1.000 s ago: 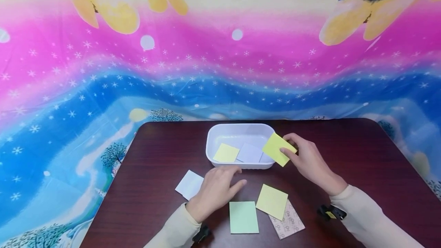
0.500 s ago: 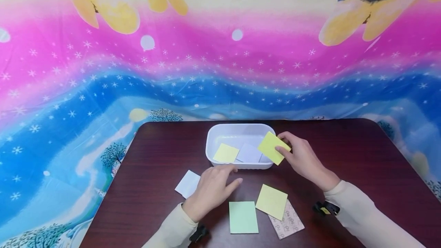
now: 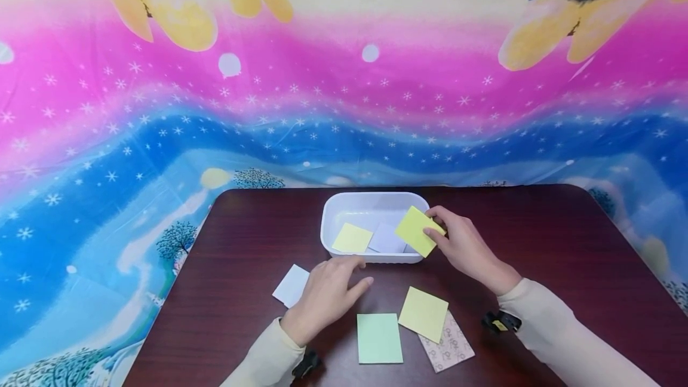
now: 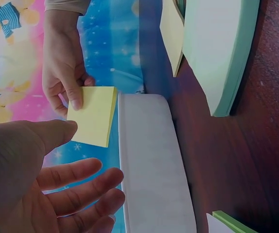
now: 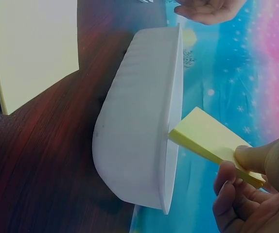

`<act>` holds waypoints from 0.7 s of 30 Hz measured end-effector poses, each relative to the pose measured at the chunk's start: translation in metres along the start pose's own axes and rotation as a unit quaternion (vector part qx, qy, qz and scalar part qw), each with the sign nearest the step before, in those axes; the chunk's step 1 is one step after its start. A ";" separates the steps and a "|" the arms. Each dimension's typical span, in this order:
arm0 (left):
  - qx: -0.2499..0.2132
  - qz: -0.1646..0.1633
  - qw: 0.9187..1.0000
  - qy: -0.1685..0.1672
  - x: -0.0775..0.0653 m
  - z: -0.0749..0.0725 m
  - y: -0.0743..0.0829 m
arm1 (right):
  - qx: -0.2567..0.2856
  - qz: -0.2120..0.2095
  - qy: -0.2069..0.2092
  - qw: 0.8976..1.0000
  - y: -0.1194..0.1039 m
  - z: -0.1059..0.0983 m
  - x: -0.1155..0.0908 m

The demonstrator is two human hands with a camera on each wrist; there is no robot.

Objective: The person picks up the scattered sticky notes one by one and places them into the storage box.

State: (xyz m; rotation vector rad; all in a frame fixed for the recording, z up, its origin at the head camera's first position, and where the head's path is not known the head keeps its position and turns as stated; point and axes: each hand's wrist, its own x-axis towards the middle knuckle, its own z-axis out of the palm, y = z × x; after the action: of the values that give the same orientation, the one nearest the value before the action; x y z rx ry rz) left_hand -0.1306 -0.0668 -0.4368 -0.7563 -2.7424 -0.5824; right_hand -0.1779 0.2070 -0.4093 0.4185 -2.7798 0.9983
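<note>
Between thumb and fingers my right hand pinches a bright yellow sticky note pad, tilted above the right end of a white plastic tray. In the right wrist view, the pad's thin layered edge shows beside the tray rim. A pale yellow pad and a lavender pad lie inside the tray. My left hand hovers near the tray's front side, fingers loosely bent and holding nothing; the left wrist view shows its thumb and fingers apart. It partly hides a white pad on the table.
On the dark wooden table, nearer me, lie a green pad and a pale yellow pad. The latter overlaps a pink patterned pad. A printed cloth hangs behind the table's far edge.
My right hand has moved left with the yellow sticky note pad, bringing it further over the tray. The left hand has shifted slightly left, covering more of the white pad's surroundings.
</note>
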 end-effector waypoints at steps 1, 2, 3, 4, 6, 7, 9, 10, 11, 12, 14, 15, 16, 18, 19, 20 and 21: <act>0.000 -0.001 1.000 0.000 0.000 0.000 0.000 | -0.002 -0.001 0.000 1.000 0.000 0.000 0.000; 0.000 -0.002 1.000 0.000 -0.001 0.000 -0.001 | -0.003 -0.002 0.000 1.000 -0.001 0.001 0.001; 0.001 -0.003 1.000 0.000 -0.001 0.000 -0.002 | -0.005 -0.003 0.000 1.000 -0.001 0.001 0.001; 0.001 -0.005 1.000 -0.001 -0.001 0.000 -0.002 | -0.006 -0.004 0.000 1.000 -0.001 0.001 0.002; 0.001 -0.009 1.000 -0.002 -0.002 -0.001 -0.004 | -0.007 -0.006 -0.001 1.000 -0.002 0.002 0.004; 0.001 -0.011 1.000 -0.003 -0.002 -0.002 -0.004 | -0.007 -0.006 -0.003 1.000 -0.003 0.003 0.005; -0.001 -0.015 1.000 -0.004 -0.003 -0.002 -0.005 | -0.006 -0.007 -0.008 1.000 -0.005 0.003 0.007; -0.002 -0.016 1.000 -0.004 -0.003 -0.002 -0.006 | -0.005 -0.006 -0.011 1.000 -0.005 0.004 0.008; -0.002 -0.017 1.000 -0.004 -0.003 -0.003 -0.006 | -0.004 -0.005 -0.014 1.000 -0.006 0.004 0.008; -0.003 -0.018 1.000 -0.004 -0.004 -0.003 -0.006 | -0.003 -0.005 -0.017 1.000 -0.007 0.004 0.009; -0.002 -0.017 1.000 0.000 -0.004 -0.003 -0.007 | -0.003 -0.002 -0.020 1.000 -0.008 0.005 0.011; -0.002 -0.017 1.000 0.002 -0.004 -0.003 -0.008 | -0.004 -0.001 -0.021 1.000 -0.008 0.005 0.011; -0.001 -0.017 1.000 0.004 -0.005 -0.003 -0.008 | -0.004 0.001 -0.023 1.000 -0.009 0.006 0.012; -0.001 -0.018 1.000 0.007 -0.005 -0.004 -0.009 | -0.005 0.001 -0.026 1.000 -0.009 0.007 0.014; -0.001 -0.019 1.000 0.009 -0.005 -0.004 -0.010 | -0.006 0.002 -0.029 1.000 -0.009 0.008 0.014; -0.002 -0.021 1.000 0.008 -0.005 -0.005 -0.010 | -0.007 0.003 -0.031 0.999 -0.010 0.008 0.015; -0.003 -0.023 1.000 0.007 -0.005 -0.005 -0.010 | -0.007 0.002 -0.034 0.999 -0.010 0.009 0.016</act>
State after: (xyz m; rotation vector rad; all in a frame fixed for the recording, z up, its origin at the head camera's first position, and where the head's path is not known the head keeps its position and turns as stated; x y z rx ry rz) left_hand -0.1308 -0.0791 -0.4374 -0.6887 -2.7525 -0.6029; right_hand -0.1901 0.1908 -0.4066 0.4541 -2.8469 0.9824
